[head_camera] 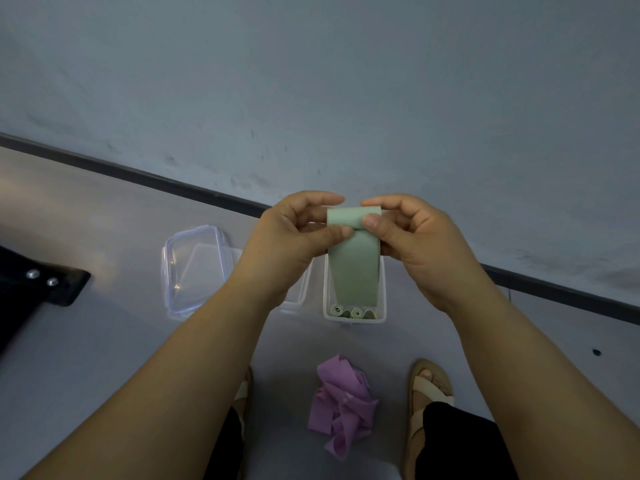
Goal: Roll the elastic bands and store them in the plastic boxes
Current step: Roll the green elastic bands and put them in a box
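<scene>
Head view, looking down at the floor.

- Left hand [294,237] and right hand [419,233] are raised side by side, fingers curled. Both pinch the upper end of a green elastic band [353,268].
- The band's top is turned over into a short roll between the two hands. The left thumb [341,233] and right thumb [372,222] press on its near face, with the forefingers over the top.
- The rest of the band hangs flat and straight below the hands. Its lower end reaches down into an open plastic box [383,299] directly underneath.
- Rolled green bands [351,312] stand on end inside that box, against its near wall.
- A second clear box [298,299] sits just left of the first, mostly hidden behind the left wrist. Its contents cannot be made out.
- A clear lid [194,268] with a bluish rim lies further left on the floor.
- A loose heap of purple bands [341,407] lies on the floor nearer the person, between the sandalled feet and well apart from both hands.
</scene>
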A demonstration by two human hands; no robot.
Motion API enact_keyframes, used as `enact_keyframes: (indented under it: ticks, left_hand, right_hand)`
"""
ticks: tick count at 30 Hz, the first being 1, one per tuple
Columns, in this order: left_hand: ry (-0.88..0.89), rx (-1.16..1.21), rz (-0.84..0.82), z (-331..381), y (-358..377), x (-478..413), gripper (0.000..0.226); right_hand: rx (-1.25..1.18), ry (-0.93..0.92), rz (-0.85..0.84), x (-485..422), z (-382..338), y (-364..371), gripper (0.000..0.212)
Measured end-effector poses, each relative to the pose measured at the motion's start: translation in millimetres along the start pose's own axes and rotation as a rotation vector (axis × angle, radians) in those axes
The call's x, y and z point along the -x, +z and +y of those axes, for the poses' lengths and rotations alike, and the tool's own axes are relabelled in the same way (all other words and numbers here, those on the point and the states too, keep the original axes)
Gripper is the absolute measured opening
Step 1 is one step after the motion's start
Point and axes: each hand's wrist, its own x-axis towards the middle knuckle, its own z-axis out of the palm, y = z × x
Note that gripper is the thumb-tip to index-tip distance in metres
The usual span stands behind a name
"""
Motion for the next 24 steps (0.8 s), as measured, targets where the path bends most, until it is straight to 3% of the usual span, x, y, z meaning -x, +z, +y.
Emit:
enact_keyframes:
  ticks: [9,13,17,21,24]
  left_hand:
    - [-0.153,0.054,-0.055,-0.9,-3.1,-1.1,0.034]
    - [-0.130,0.062,-0.026,-0.7,-3.9,-2.2,0.023]
    - [-0.096,0.064,-0.017,-0.8,-4.9,-2.2,0.034]
    - [-0.057,0.065,-0.013,-1.2,-5.2,-2.0,0.029]
    - [-0.049,0.053,-0.033,-2.6,-5.2,-1.9,0.025]
  right_hand:
    - [-0.039,-0.064,-0.001,1.3,-1.4,1.1,0.026]
    - [0.015,-0.093,0.000,1.7,-1.2,3.1,0.029]
    - [0.015,-0.086,-0.007,2.0,-1.4,2.7,0.029]
    - [-0.017,0.018,-0.026,1.6,-1.3,2.9,0.016]
    - [0.006,0.066,-0.027,1.4,-1.4,3.0,0.034]
